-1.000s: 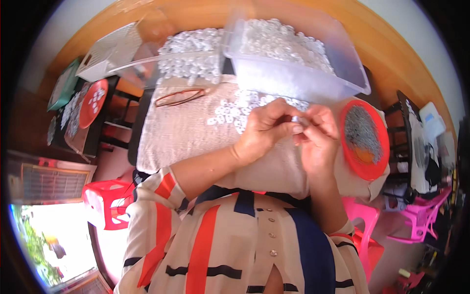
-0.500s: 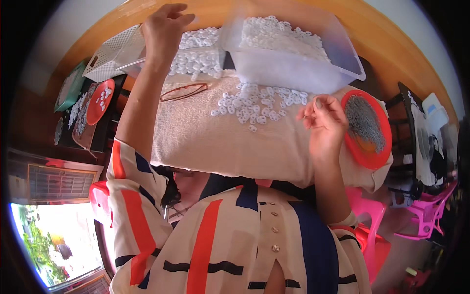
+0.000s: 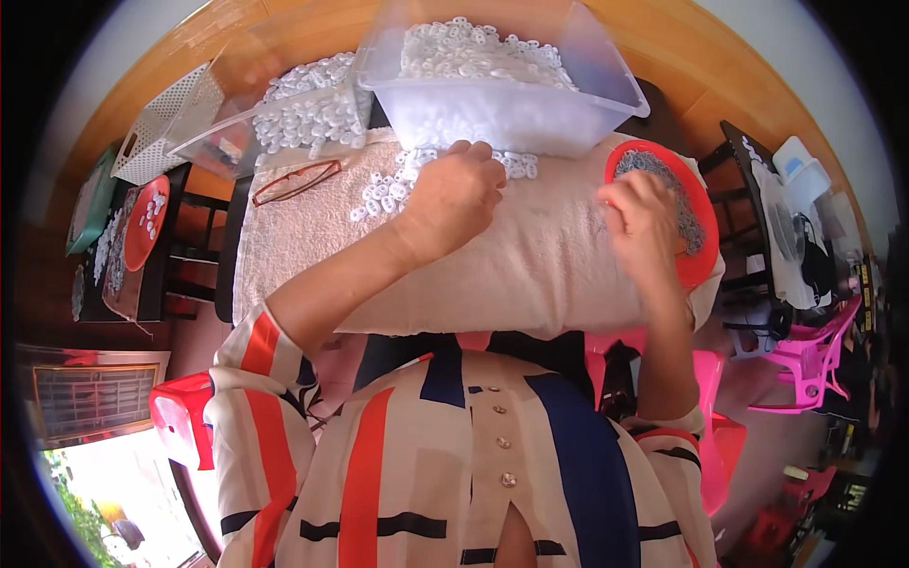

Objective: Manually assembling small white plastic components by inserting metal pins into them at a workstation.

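My left hand (image 3: 453,197) is over the loose pile of small white plastic pieces with two holes (image 3: 383,196) on the beige towel (image 3: 530,275). Its fingers are curled, and their tips are hidden behind the hand. My right hand (image 3: 646,223) hovers at the left side of a red basin (image 3: 703,269) full of small grey metal parts (image 3: 696,227), too fine to name. Thumb and fingers there are drawn together; anything between them is too small to make out. The pile lies against a large translucent tub (image 3: 492,118) heaped with the same white pieces.
A second clear bin (image 3: 222,133) with white pieces stands at far left, beside a white perforated basket (image 3: 156,133). Red-brown glasses (image 3: 295,183) lie on the towel. Side tables hold a red plate (image 3: 147,222) and white containers (image 3: 800,175). Pink chairs (image 3: 805,369) stand right.
My left hand has come down from above the clear bin to the white pile. My right hand has moved to the basin's edge, its fingers drawn closer. The whole view has shifted.
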### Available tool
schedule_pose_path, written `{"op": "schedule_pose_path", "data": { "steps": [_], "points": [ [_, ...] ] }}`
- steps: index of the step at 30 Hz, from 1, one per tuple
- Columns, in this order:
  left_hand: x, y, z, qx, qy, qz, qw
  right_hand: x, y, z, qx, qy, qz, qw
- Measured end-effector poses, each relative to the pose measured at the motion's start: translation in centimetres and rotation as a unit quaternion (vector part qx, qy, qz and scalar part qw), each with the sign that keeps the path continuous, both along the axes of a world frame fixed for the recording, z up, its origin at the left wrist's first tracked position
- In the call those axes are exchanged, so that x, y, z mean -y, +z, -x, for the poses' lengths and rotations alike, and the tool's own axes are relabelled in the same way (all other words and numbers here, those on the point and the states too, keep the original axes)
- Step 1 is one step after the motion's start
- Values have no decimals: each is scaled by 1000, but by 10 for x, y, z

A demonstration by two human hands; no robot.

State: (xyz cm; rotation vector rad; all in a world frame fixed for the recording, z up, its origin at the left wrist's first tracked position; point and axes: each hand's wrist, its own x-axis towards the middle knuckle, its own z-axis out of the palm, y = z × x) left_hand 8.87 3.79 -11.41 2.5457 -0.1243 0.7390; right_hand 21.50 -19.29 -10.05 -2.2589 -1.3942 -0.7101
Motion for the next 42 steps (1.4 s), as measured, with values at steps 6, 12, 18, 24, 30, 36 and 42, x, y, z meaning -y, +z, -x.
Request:
{"op": "schedule_pose_path", "data": {
  "steps": [6, 12, 18, 24, 30, 36, 42],
  "points": [
    [-4, -22, -9, -71, 47, -82, 993, -38, -17, 14, -18, 90, 59, 994],
    [-5, -24, -9, -73, 30, -55, 995, -54, -18, 16, -15, 97, 123, 988],
    [-1, -28, -6, -29, 38, -49, 998, -55, -20, 19, -54, 82, 138, 986],
    [1, -32, -7, -38, 30, -56, 997, -54, -17, 18, -55, 101, 136, 984],
    [-3, -27, -2, -24, 9, -23, 999, -50, -14, 14, -79, 102, 107, 986],
    [-4, -21, -1, 5, -13, 174, 985, -53, -17, 14, -73, 112, 114, 985],
    [-6, -8, 2, -96, -39, 378, 920, -48, -21, 6, -474, 76, -149, 865]
  ]
}}
